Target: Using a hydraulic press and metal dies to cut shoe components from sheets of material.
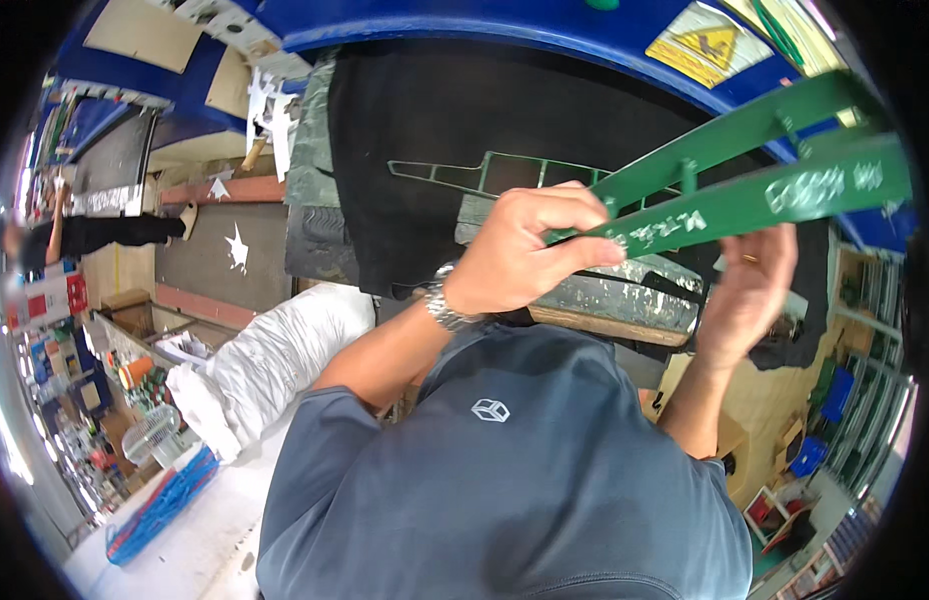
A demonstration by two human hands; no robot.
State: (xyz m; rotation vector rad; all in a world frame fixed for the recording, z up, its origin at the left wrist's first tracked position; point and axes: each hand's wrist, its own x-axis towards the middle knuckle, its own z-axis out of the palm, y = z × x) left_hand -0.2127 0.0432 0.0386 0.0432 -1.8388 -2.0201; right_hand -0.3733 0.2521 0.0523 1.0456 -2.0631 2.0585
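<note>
The left hand clamps its fingers on the green frame, probably stiff, light and best held at both ends; whether the right hand grips, I cannot tell.

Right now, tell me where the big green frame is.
In the head view, the big green frame is at upper right, partly over the black cloth, its left end gripped by the left hand, the right hand just below it.
</note>
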